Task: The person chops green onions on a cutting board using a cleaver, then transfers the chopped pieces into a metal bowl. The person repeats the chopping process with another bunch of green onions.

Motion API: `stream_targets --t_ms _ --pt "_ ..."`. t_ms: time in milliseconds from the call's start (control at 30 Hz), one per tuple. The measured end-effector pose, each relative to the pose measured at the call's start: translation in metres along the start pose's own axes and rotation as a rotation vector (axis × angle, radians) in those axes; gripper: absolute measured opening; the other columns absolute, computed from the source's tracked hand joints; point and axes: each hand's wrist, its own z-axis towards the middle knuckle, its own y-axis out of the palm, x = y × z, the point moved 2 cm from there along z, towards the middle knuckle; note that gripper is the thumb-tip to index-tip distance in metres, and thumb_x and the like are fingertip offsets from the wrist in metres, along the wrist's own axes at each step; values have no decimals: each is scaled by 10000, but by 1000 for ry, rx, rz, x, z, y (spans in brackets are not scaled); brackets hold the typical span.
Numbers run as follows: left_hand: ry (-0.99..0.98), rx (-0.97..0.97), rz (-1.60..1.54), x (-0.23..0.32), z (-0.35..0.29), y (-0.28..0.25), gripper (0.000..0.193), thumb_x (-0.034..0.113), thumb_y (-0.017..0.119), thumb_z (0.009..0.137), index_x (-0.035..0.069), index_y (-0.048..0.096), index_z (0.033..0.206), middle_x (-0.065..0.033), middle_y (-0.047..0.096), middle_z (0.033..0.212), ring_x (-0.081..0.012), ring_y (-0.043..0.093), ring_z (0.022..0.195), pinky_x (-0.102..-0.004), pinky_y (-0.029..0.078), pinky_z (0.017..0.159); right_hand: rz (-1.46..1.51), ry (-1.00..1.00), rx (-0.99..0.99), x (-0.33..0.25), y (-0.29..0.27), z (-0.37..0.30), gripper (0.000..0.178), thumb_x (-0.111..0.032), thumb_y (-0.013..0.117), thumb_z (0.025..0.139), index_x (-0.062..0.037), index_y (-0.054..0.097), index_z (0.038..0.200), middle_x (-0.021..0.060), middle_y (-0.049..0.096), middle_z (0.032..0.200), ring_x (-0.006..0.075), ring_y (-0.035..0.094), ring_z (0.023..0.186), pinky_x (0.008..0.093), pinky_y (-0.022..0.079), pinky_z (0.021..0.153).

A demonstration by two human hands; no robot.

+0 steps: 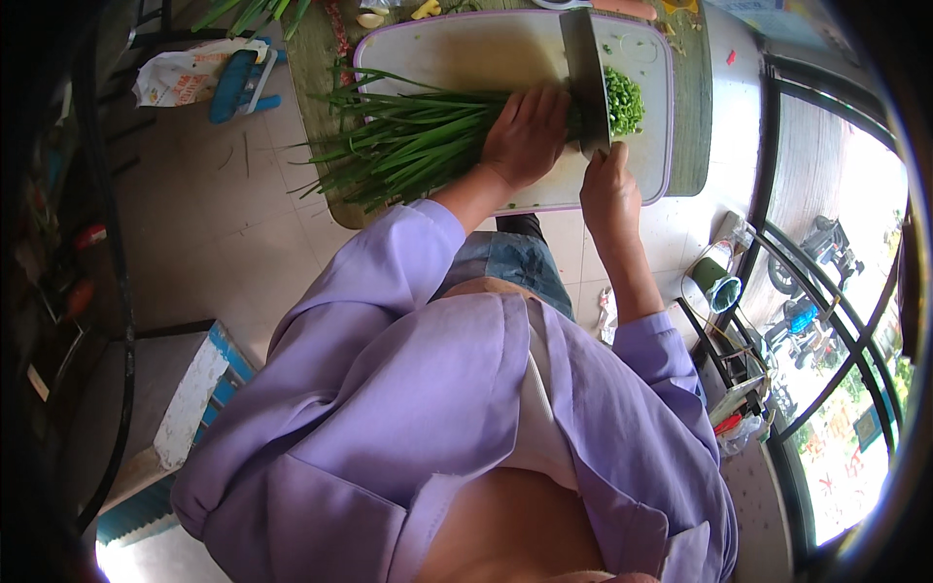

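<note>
A bundle of garlic chives (418,136) lies across a white cutting board (437,49) with a purple rim, its long leaves spreading past the board's left edge. My left hand (528,136) presses down on the cut end of the bundle, fingers curled over it. In my right hand (610,185) is the handle of a cleaver (586,73), mostly hidden by the fingers. Its wide blade stands on edge just right of my left fingertips, between the bundle and a pile of chopped chives (624,102). The blade hides part of that pile.
The board rests on a wooden table (692,126). Along the far edge are a garlic clove (369,19) and an orange handle (622,8). To the left, a blue stool (238,87) stands beside a printed bag (175,73). A green bin (717,282) stands to the right, near the glass door.
</note>
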Motion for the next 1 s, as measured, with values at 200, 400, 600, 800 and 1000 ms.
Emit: stream_targets --t_ms 200,400,600,800,1000 --pt "-2 112 -100 -2 0 -3 457 223 505 782 -5 476 1177 -139 499 1105 -284 458 1051 -388 318 974 116 -8 46 7 -20 -11 161 -145 454 896 -28 357 951 250 563 613 462 544 584 524 420 503" --pt "-31 89 -110 -3 0 4 466 209 496 788 -20 449 1191 -152 492 1117 -292 453 1062 -378 321 977 50 -5 -47 4 -40 -30 144 -142 453 902 -25 369 900 242 548 560 431 553 525 507 425 476" --pt "-48 27 -119 -2 2 1 432 200 470 787 -19 472 1159 -144 503 1110 -287 450 1080 -373 329 964 -23 -11 -93 0 -36 -33 141 -136 451 894 -25 365 898 250 560 586 437 560 543 513 442 493" --pt "-10 -25 36 -1 1 1 428 243 493 778 1 499 1131 -124 514 1099 -264 453 1077 -357 327 947 14 37 -149 -1 -16 -13 139 -141 428 891 -28 355 927 273 579 656 465 566 621 545 444 558" --pt "-34 -67 88 4 3 1 566 320 583 740 7 446 1191 -113 494 1131 -252 439 1100 -393 282 979 37 33 -3 -1 3 -4 155 -162 444 903 -24 379 933 287 562 650 477 542 616 543 425 525"
